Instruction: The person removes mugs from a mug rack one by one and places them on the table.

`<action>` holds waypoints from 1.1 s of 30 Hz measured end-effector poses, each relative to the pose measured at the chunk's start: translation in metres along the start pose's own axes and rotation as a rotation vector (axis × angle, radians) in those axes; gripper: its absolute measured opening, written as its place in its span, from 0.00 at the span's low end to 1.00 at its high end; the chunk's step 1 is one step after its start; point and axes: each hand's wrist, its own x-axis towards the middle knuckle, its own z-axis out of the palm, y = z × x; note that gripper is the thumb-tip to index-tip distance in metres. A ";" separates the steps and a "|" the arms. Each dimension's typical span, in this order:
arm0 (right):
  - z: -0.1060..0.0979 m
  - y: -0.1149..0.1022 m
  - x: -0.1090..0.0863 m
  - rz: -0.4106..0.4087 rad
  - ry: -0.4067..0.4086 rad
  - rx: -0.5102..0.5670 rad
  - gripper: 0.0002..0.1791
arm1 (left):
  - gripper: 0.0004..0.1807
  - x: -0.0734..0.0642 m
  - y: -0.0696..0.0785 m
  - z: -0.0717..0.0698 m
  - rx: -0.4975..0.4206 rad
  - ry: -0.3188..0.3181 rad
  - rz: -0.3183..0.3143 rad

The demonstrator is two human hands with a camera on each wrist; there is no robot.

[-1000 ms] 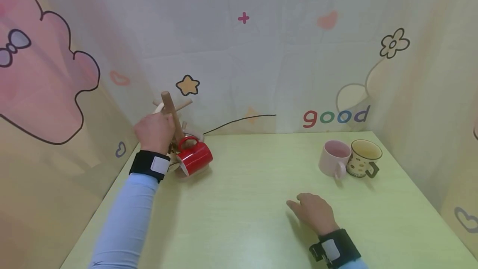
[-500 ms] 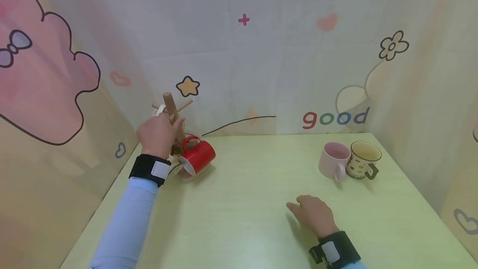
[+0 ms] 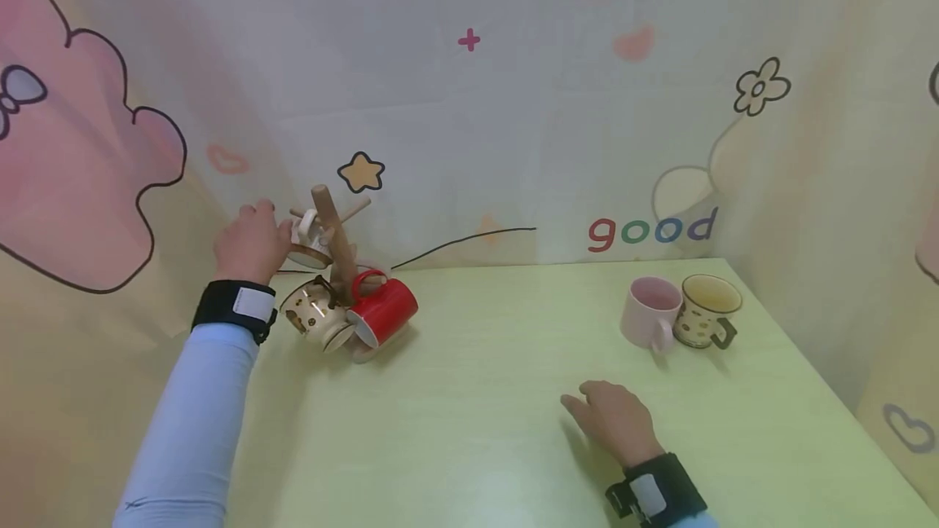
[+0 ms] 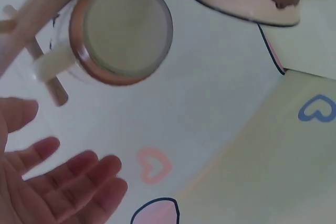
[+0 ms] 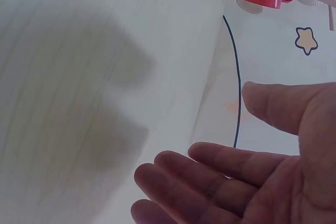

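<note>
On the left of the table stands a wooden mug tree with mugs hung on its pegs. A white mug with a brown rim hangs tilted at its upper left. My left hand is just left of that mug, fingers loose and holding nothing; the left wrist view shows a gap between the fingers and the white mug. Lower down hang a cream patterned mug and a glossy red mug. My right hand hovers over the table, its fingers relaxed around nothing.
A pink mug and a spotted cream mug with a dark handle stand upright side by side at the back right of the pale table. A printed cloth backdrop borders the table behind and at the sides.
My left hand has let go at the mug tree and moved left, uncovering the white mug and the cream patterned mug. The right hand stays about where it was.
</note>
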 end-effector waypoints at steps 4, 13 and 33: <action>-0.003 0.000 -0.001 0.004 0.004 -0.009 0.26 | 0.25 0.013 -0.005 -0.001 0.015 -0.070 0.087; -0.008 0.001 0.000 0.012 -0.005 -0.023 0.26 | 0.20 0.030 -0.005 0.000 0.109 -0.114 0.243; -0.009 0.005 -0.002 0.029 0.004 -0.023 0.26 | 0.08 0.034 -0.006 -0.001 0.195 -0.029 0.362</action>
